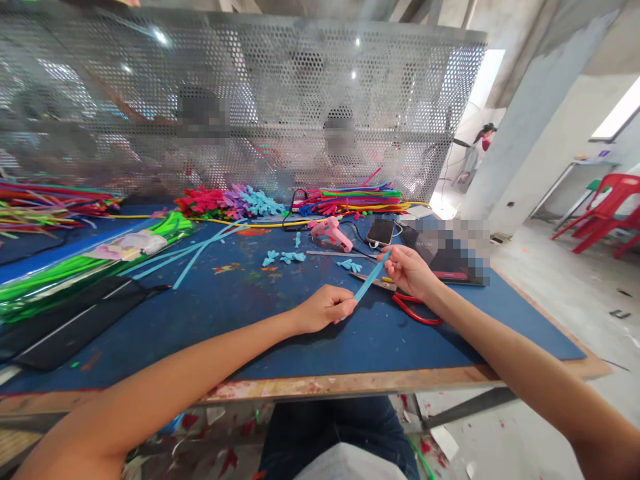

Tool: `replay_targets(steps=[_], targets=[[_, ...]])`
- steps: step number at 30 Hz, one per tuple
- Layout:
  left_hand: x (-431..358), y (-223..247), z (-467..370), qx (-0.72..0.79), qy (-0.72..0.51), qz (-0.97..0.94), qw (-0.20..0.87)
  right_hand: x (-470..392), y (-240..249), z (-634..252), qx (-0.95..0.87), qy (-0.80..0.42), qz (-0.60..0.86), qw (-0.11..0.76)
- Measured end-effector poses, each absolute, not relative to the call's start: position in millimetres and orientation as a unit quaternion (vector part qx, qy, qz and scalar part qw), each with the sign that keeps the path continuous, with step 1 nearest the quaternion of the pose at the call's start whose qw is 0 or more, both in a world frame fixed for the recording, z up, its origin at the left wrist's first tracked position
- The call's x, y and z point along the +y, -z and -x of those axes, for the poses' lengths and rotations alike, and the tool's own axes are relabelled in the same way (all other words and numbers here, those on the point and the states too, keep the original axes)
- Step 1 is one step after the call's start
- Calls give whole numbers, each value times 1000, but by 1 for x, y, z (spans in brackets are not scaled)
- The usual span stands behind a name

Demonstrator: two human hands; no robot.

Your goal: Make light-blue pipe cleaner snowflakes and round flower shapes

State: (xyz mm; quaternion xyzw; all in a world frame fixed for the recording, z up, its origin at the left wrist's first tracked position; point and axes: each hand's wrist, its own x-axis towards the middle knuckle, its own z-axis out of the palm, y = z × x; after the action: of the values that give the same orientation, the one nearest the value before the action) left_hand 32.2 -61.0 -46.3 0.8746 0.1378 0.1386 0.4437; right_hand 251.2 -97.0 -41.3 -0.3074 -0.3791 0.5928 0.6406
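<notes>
Tabletop (310, 360): clear bag (35, 291), green stems (63, 268) inside; left hand (325, 309), right hand (409, 269) grip blue strips (371, 279).

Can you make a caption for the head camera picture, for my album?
Two hands stretch a blue fuzzy stick above red-handled scissors, near a pink glue gun.

White top (350, 463), dark blue trousers (333, 427), bare forearms, bare hands without gloves

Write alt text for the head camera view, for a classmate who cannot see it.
Two bare hands, left and right, hold a light-blue strip between them above a blue worktable. Around them lie red-handled scissors, a pink glue gun and colourful bundled stems.
</notes>
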Motion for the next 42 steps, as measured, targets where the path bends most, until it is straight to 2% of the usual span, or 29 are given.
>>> replay_targets(steps=[11, 18, 29, 42], targets=[[-65, 46, -31, 127, -124, -870, 459, -100, 43, -259, -453, -621, 238, 594], [-65, 46, -31, 116, -119, -882, 441, -97, 48, -260, -503, -565, 245, 607], [-65, 45, -32, 111, -119, -887, 433, -99, 45, -252, -442, -546, 309, 641], [-65, 44, -32, 112, -110, -886, 436, -98, 47, -250, -418, -557, 312, 646]])
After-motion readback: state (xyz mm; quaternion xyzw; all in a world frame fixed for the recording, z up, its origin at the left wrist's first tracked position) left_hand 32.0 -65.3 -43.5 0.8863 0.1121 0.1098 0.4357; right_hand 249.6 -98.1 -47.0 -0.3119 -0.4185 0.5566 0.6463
